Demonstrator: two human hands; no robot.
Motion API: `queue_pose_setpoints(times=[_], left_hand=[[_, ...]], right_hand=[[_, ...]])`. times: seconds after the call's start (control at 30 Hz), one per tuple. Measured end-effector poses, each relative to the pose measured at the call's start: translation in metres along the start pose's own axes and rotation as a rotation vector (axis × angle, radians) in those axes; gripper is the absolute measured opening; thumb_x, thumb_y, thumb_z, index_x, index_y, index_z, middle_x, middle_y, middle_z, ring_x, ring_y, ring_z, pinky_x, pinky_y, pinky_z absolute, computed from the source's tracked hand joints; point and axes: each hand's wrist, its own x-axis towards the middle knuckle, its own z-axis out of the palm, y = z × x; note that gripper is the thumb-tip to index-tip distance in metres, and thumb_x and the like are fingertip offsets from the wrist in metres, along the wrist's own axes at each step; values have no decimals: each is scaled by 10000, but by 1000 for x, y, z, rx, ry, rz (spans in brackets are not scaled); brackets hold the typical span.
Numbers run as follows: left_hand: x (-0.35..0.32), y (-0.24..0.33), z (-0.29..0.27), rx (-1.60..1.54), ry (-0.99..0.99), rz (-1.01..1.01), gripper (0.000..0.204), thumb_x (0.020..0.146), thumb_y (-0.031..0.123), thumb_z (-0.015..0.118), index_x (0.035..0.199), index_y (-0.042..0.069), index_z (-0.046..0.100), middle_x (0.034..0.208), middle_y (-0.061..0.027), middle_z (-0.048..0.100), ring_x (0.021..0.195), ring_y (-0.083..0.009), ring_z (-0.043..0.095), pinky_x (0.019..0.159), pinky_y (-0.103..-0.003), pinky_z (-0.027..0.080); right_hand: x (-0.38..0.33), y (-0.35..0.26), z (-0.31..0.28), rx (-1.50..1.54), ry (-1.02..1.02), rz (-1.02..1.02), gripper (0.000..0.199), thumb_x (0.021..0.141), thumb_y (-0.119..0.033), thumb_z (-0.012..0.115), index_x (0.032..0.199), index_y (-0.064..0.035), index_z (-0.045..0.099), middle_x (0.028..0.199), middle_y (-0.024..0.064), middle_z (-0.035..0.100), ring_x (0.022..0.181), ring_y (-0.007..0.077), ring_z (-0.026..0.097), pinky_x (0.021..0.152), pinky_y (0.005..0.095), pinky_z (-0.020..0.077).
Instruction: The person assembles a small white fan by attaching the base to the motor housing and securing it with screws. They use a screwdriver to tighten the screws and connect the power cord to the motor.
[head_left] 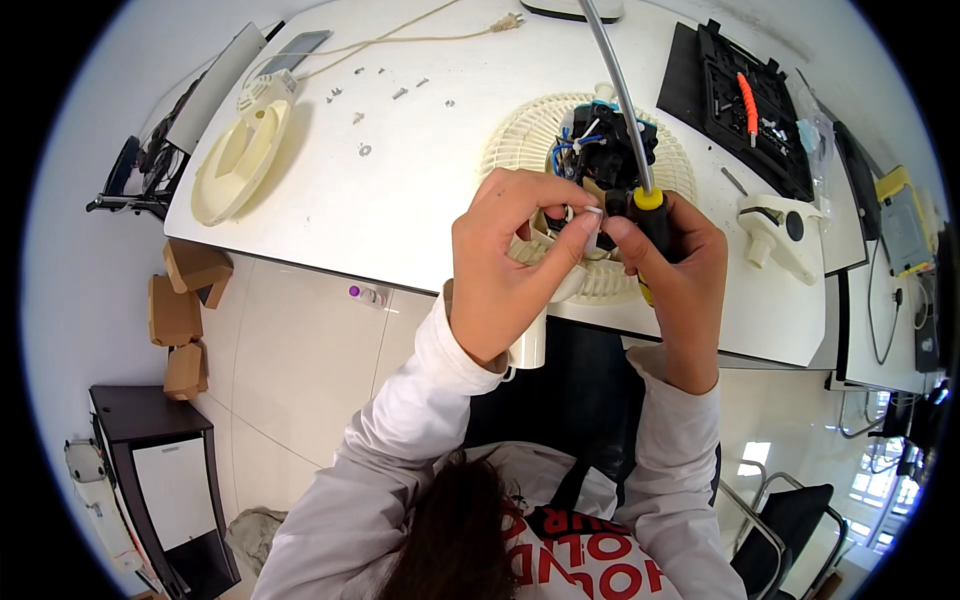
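Observation:
My left hand (515, 255) pinches a small white piece (593, 211) between thumb and fingertips; whether it is a wire end or a connector I cannot tell. My right hand (690, 265) is wrapped round a screwdriver (650, 205) with a black and yellow handle, its long metal shaft pointing up and away. The right thumb reaches close to the white piece. Just beyond my fingers sits an opened fan motor (605, 150) with a dark body and blue and white wires. Beneath it lies a cream fan grille (510, 130), partly covered by both hands.
Loose screws (400, 93) and washers are scattered mid-table. A cream fan base (240, 165) stands at the left, near a pale power cord (440, 38). At the right lie a black tool case (750, 110), an orange-handled tool (747, 100) and a cream motor cover (780, 235).

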Motion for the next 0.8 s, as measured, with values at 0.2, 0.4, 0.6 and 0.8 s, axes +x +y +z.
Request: queue_pose_setpoints(times=[0.2,0.4,0.6,0.8], left_hand=[[1,-5,1,16,50,109,132,730,7,670,849,64,659,861,-40,635,750,-121,522,578,-226,381],[3,-4,1,54,54,148,144,697,28,700,828,85,678,827,-35,640,754,-174,552,599,-263,431],[4,-2,3,98,55,186,141,702,17,693,831,73,678,804,-46,641,734,-175,553,613,-265,421],[6,5,3,104,24,104,121,726,20,680,842,49,674,765,-40,638,624,-101,522,514,-216,368]], right_hand=[[6,-5,-6,-154,-33,-28,205,741,-110,731,842,36,628,698,21,620,647,48,549,577,184,420],[12,-4,-4,-193,7,-72,210,723,-98,742,821,42,620,698,25,591,631,59,550,535,196,416],[12,10,-1,-277,89,-193,222,695,-77,753,809,45,605,708,21,515,593,69,488,522,201,379],[10,9,0,-255,129,-182,213,695,-53,741,827,41,603,732,24,562,636,65,520,567,202,420]])
